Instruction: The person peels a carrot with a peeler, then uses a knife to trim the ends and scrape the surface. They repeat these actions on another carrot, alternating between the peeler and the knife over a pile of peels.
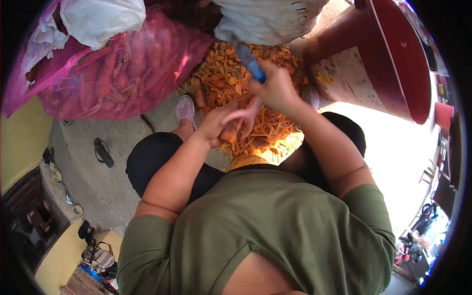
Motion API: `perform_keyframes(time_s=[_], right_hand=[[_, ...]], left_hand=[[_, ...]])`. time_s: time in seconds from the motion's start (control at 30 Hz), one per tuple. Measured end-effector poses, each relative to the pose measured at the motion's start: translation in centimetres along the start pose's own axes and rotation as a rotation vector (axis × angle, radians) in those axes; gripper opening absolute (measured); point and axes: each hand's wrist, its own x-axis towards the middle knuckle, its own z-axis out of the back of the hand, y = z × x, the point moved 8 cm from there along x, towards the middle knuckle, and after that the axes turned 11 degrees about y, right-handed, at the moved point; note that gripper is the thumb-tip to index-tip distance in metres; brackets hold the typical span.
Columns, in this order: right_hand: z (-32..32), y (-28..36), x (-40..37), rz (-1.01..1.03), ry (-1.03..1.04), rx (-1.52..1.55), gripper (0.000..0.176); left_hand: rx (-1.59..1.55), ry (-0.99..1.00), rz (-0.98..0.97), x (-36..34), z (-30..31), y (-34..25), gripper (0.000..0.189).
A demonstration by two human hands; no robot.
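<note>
My left hand [214, 127] is closed around an orange, carrot-like root [230, 134]. To its right, my right hand [278, 91] is closed on a blue-handled tool [253, 68], whose greyish far end points up and away and is blurred. Between the two hands a pink curved, forked thing [241, 115] reaches over the root; its exact form and which fingers hold it are unclear. Beneath both hands lies a heap of orange peelings and pieces [227, 70] on the ground, between my feet.
A pink mesh sack [123, 69] full of roots lies at the upper left, with a white bag [103, 19] on it. Another white sack [270, 22] stands beyond the heap. A large red bucket [364, 64] is at the upper right. A dark slipper [103, 152] lies left.
</note>
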Motion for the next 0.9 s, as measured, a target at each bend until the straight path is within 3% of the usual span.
perform_keyframes(time_s=[0.03,0.07,0.1,0.13,0.23,0.27,0.3,0.33,0.37,0.43,0.53,0.57,0.63,0.77,0.8,0.9], right_hand=[[1.7,-1.0,0.5,-0.193,0.033,0.060,0.031],[3.7,-2.9,1.2,-0.293,-0.074,0.140,0.030],[6.5,-3.5,1.6,-0.347,-0.178,-0.003,0.027],[8.7,-3.3,1.7,-0.276,-0.289,-0.151,0.024],[7.3,-3.1,1.2,-0.237,-0.236,0.109,0.021],[4.7,-2.6,1.0,-0.251,-0.115,0.222,0.021],[2.3,-0.7,0.4,-0.049,-0.061,0.196,0.022],[0.1,0.8,-0.6,0.019,0.012,0.081,0.018],[-1.5,2.3,-1.4,-0.037,0.194,0.016,0.020],[-1.3,1.3,-1.1,-0.055,0.116,0.010,0.018],[2.2,-2.1,1.0,-0.180,-0.087,0.096,0.025],[4.0,-3.8,1.6,-0.345,-0.094,0.133,0.023],[8.1,-3.5,2.0,-0.274,-0.253,-0.114,0.026],[5.6,-2.3,1.2,-0.201,-0.182,0.044,0.026],[4.8,-1.4,1.1,-0.144,-0.154,-0.103,0.028],[6.3,-3.4,1.6,-0.305,-0.176,-0.001,0.028]], left_hand=[[0.035,0.038,-0.038,0.1,-0.3,-0.3,0.035],[0.020,0.042,-0.022,0.0,-0.2,-0.4,0.035],[0.004,0.044,-0.006,-0.2,0.1,-0.5,0.036],[-0.013,0.046,0.010,-0.4,0.2,-0.6,0.036],[-0.032,0.003,0.017,-0.5,0.3,-0.7,0.036],[0.006,-0.016,0.004,-0.6,0.1,-1.0,0.037],[0.042,-0.038,-0.007,-0.9,-0.7,-1.4,0.037],[0.079,-0.061,-0.015,-1.0,-1.1,-1.7,0.037],[-0.004,-0.050,-0.011,-0.8,-1.2,-1.4,0.037],[-0.173,-0.025,0.002,-0.1,-1.2,-0.5,0.036],[0.002,0.046,-0.031,-0.3,-0.8,-0.9,0.034],[0.036,0.038,-0.031,-0.4,-0.7,-1.1,0.033],[0.040,0.004,-0.026,-0.7,-0.4,-1.2,0.033],[0.054,-0.009,-0.021,-0.7,-0.2,-1.3,0.032],[0.054,-0.022,-0.012,-0.7,0.1,-1.2,0.032],[0.041,0.068,0.001,-0.5,-0.2,-1.0,0.031]])
